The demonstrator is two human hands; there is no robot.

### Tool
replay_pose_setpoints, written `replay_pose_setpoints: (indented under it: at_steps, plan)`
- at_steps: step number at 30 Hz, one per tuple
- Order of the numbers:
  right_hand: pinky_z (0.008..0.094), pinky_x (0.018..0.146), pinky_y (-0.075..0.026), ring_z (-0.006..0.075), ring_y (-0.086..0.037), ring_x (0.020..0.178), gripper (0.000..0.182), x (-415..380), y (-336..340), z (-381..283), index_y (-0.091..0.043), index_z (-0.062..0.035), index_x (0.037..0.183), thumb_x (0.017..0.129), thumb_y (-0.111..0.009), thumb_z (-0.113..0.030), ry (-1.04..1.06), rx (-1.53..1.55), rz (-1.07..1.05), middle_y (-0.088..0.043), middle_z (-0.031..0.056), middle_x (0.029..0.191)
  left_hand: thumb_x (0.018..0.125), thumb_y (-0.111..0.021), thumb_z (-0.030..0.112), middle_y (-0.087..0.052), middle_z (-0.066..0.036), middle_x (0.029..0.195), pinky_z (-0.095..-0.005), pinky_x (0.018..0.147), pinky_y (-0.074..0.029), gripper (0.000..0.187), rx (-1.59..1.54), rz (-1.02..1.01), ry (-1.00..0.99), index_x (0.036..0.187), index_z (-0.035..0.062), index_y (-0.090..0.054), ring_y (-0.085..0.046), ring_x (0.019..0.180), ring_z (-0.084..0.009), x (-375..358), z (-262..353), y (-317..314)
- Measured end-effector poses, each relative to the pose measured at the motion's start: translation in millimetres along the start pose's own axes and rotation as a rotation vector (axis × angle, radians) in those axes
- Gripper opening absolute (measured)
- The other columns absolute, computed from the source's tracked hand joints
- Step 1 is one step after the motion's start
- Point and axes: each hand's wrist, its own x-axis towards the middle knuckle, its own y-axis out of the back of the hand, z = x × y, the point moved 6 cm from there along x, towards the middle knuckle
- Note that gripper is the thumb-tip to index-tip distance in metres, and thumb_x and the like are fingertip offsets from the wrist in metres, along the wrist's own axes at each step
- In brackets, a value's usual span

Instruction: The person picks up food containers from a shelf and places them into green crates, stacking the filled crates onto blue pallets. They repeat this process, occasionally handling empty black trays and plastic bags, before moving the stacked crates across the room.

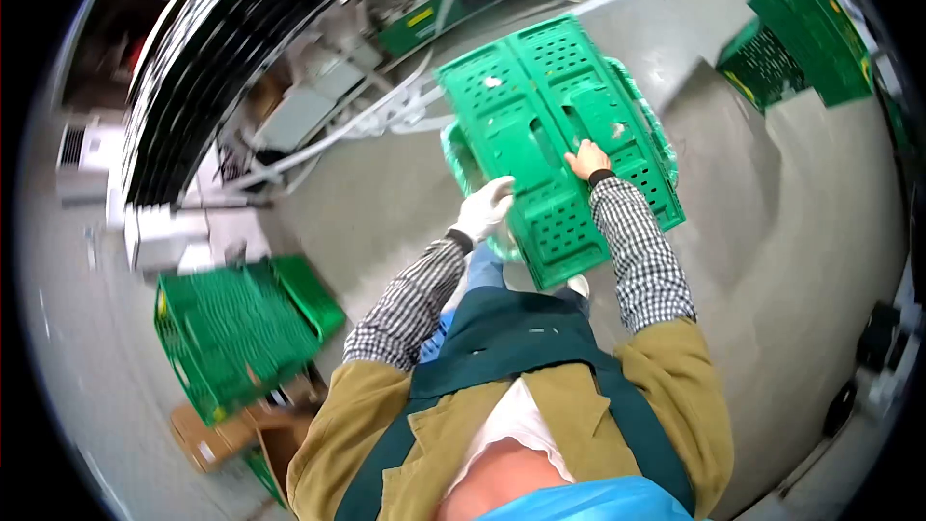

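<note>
A green plastic crate panel [550, 150], pierced with holes and two handle slots, is tilted in front of my body. It looks like a folded crate; more green plastic with rounded, ribbed edges [641, 106] shows beneath it. My bare right hand [588, 161] has its fingers curled at the slot near the middle. In a white glove, my left hand [485, 209] is at the panel's left edge, fingers stretched out and overlapping the edge. Whether it presses on the plastic is hard to see.
Green crates [241, 328] stand at the left above cardboard boxes [217, 434]. Other green crates [810, 29] are stacked at the far right. A black-slatted rack [222, 48] and white metal tubing [386, 116] curve along the left and back. Below me lies grey floor [357, 203].
</note>
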Motion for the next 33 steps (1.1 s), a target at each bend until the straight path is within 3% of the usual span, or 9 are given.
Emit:
replay_pose_setpoints:
  at_steps: [6,8,11,16,17,18,20,24,33]
  plan:
    - [0.0472,0.07,-0.048,0.034,-0.062,0.081,0.029,-31.9,157.7,15.5,-0.056,-0.0111,0.101,0.075,-0.06,-0.023,-0.169,-0.083,0.336,-0.065,0.0146,0.088,0.085,-0.053,0.021,-0.053,-0.01,0.124,-0.0458,0.098,-0.037,0.039,0.759,-0.246,-0.723,0.123,0.0103,-0.05,-0.047,0.117,-0.0301,165.4,47.6,-79.8]
    - [0.0455,0.069,-0.047,0.0323,-0.062,0.081,0.018,-38.3,231.9,45.1,-0.062,-0.0117,0.095,0.079,-0.063,-0.019,-0.144,-0.21,0.686,-0.064,0.0104,0.091,0.09,-0.047,0.035,-0.055,-0.013,0.121,-0.0475,0.096,-0.038,0.041,1.1,-0.79,-0.545,0.12,0.0079,-0.054,-0.048,0.115,-0.03,200.2,37.9,-108.6]
    - [0.0451,0.068,-0.048,0.0327,-0.061,0.082,0.023,-36.1,239.9,46.3,-0.055,-0.0111,0.101,0.081,-0.063,-0.019,-0.285,-0.213,0.732,-0.059,0.0092,0.096,0.086,-0.051,0.045,-0.067,-0.009,0.077,-0.0387,0.074,-0.049,0.043,1.005,-0.752,-0.608,0.077,0.0073,-0.069,-0.064,0.081,-0.0258,209.8,70.6,-100.4]
    - [0.0418,0.069,-0.047,0.031,-0.058,0.08,0.024,-60.8,201.4,49.3,-0.051,-0.0086,0.101,0.081,-0.063,-0.013,-0.334,-0.019,1.009,-0.056,0.0091,0.092,0.083,-0.06,0.047,-0.069,-0.008,0.078,-0.0356,0.069,-0.053,0.042,1.242,-1.735,-0.44,0.083,0.0065,-0.071,-0.067,0.072,-0.0176,179.5,76.9,-43.4]
    - [0.0412,0.069,-0.046,0.0306,-0.057,0.08,0.023,-67.0,197.8,45.4,-0.051,-0.0076,0.1,0.081,-0.062,-0.012,-0.33,0.01,1.098,-0.056,0.0094,0.09,0.077,-0.067,0.045,-0.069,-0.01,0.082,-0.0357,0.07,-0.053,0.041,1.29,-1.592,-0.02,0.091,0.0059,-0.071,-0.067,0.073,-0.0213,202.5,55.9,-38.4]
    - [0.0406,0.069,-0.046,0.0302,-0.057,0.079,0.022,-75.5,193.0,38.3,-0.051,-0.0067,0.1,0.081,-0.062,-0.011,-0.336,0.038,1.192,-0.055,0.0096,0.088,0.076,-0.068,0.037,-0.068,-0.013,0.085,-0.0364,0.072,-0.053,0.037,1.411,-1.208,-0.57,0.095,0.0049,-0.068,-0.067,0.079,-0.0264,233.6,37.3,-64.1]
    - [0.0398,0.069,-0.044,0.0295,-0.056,0.08,0.022,-94.7,169.5,28.7,-0.05,-0.0037,0.098,0.081,-0.062,-0.011,-0.484,0.179,1.249,-0.054,0.012,0.085,0.077,-0.066,0.028,-0.067,-0.015,0.091,-0.0373,0.075,-0.052,0.029,1.13,-0.697,-0.366,0.095,0.004,-0.066,-0.065,0.088,-0.0299,280.5,-11.6,-73.4]
    - [0.0468,0.068,-0.05,0.0332,-0.065,0.08,0.046,-78.2,9.2,32.2,-0.064,-0.0052,0.089,0.079,-0.06,-0.05,-0.856,0.23,0.221,-0.067,0.0163,0.087,0.078,-0.065,0.021,-0.063,-0.02,0.102,-0.0373,0.082,-0.05,0.037,1.119,-0.744,-0.221,0.106,-0.001,-0.054,-0.062,0.097,-0.0331,261.1,-11.8,-67.1]
    - [0.0459,0.064,-0.05,0.034,-0.064,0.074,0.037,-81.9,-18.6,-3.6,-0.066,-0.0048,0.071,0.072,-0.062,-0.041,-0.859,0.287,0.246,-0.066,0.0159,0.075,0.072,-0.065,0.025,-0.066,-0.018,0.089,-0.0393,0.074,-0.051,0.028,1.126,-0.663,-0.34,0.089,0.0036,-0.067,-0.065,0.085,-0.032,269.1,23.8,-36.8]
